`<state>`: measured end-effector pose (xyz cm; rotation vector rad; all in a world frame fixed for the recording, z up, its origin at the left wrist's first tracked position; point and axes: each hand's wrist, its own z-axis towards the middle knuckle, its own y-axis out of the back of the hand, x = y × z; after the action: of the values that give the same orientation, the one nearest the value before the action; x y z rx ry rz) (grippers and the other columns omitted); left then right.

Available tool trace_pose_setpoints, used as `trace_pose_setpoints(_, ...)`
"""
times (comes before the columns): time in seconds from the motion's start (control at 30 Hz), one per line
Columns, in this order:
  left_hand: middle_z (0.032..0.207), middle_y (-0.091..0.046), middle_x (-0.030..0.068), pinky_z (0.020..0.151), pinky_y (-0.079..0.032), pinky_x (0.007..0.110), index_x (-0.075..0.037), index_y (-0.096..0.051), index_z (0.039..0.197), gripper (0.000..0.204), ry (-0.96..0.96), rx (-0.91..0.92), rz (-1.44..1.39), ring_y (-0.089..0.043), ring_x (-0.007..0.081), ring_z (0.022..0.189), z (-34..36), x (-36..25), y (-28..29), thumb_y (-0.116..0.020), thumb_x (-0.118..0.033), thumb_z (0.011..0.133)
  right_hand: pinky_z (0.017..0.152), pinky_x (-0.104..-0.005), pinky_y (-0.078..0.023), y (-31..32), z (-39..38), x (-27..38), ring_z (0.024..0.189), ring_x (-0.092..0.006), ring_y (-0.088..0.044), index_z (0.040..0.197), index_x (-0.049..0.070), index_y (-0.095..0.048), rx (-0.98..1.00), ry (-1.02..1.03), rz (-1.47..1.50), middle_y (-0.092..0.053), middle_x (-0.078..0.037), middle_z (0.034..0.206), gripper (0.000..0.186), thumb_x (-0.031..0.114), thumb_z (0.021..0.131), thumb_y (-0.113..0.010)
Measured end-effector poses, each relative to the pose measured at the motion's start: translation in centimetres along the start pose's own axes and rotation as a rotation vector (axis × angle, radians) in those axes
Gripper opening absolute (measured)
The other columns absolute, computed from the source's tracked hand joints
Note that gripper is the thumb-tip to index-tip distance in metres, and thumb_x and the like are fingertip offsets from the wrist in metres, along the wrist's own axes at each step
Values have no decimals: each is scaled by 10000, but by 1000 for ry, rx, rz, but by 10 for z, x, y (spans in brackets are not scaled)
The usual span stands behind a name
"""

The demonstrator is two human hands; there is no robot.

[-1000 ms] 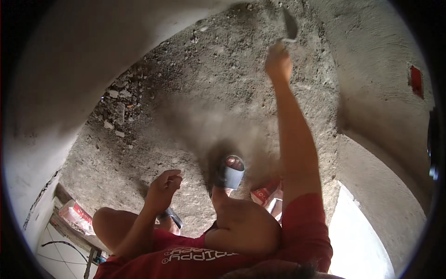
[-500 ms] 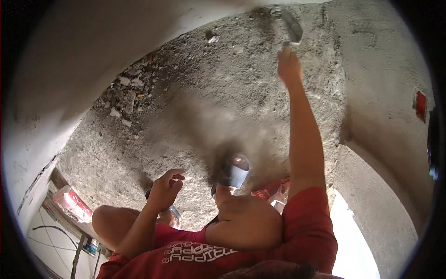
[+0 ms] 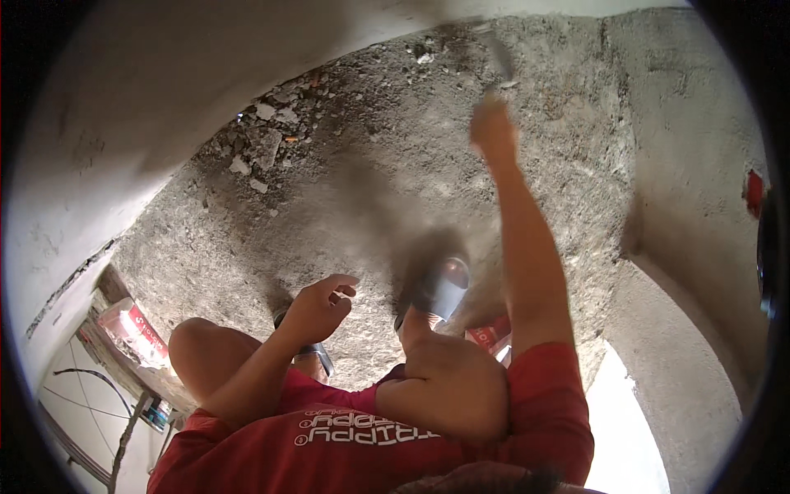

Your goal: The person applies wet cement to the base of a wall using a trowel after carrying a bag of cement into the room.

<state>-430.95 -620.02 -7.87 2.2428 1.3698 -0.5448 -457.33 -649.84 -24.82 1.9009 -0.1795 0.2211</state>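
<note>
My right hand (image 3: 495, 132) is closed round the handle of a trowel (image 3: 499, 58) at the far side of the rough floor, a little right of centre. Its grey metal blade points away from me, smeared by motion. I cannot tell whether the blade touches the ground. Above my left knee hovers my left hand (image 3: 322, 308), empty, with its fingers loosely bent and the thumb apart. Dusty grey concrete floor (image 3: 346, 214) lies under both arms.
Broken plaster pieces and rubble (image 3: 267, 148) lie at the far left against a pale wall (image 3: 107, 123). A grey wall (image 3: 691, 165) bounds the right. My sandalled foot (image 3: 444, 288) stands mid-floor. Red-and-white bags lie at the left (image 3: 136, 329) and beside my right leg (image 3: 485, 336).
My right hand and the trowel have shifted slightly left and nearer to me. The view has moved too, so the rubble and my left hand appear farther right and higher.
</note>
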Motion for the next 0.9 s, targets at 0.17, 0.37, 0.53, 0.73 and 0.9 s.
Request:
trace_pose_setpoints(0.17,1072,-676,108,797,-515,304,-74,-575,1286,420,-91,46,-10,-624,156,843,-15,-17,14,-527,-59,869,881,-570,-493,17,-29,2,971,-500,-637,1239,-8,-468,-8,-84,269,-636,-334,1048,457,373,989,-433)
trace_pose_setpoints(0.37,1068,-692,130,796,-529,345,-66,-593,1262,440,-133,40,24,-662,233,837,-22,15,6,-554,-96,825,776,-569,-551,62,95,-67,995,-431,-652,1140,5,-601,-260,-59,-280,-650,-246,1018,339,274,995,-453)
trace_pose_setpoints(0.53,1064,-700,125,798,-531,354,-84,-610,1250,437,-85,56,120,-671,249,856,-27,36,14,-567,-130,818,748,-573,-534,-46,38,12,970,-364,-670,1118,-10,-662,-34,406,-784,-676,-214,1053,302,207,933,-563)
trace_pose_setpoints(0.73,1085,-693,121,779,-539,351,-86,-582,1280,457,-41,124,184,-673,207,865,-13,58,17,-542,-99,825,732,-531,-543,-27,-139,125,810,-457,-666,1287,-150,-322,220,110,414,-645,-333,889,558,260,955,-503)
trace_pose_setpoints(0.9,1068,-693,120,794,-535,356,-77,-585,1273,425,-80,144,163,-672,211,878,-7,62,21,-543,-161,858,671,-505,-558,-5,-102,105,775,-450,-672,1240,-129,-370,89,-155,579,-632,-353,902,515,280,957,-503)
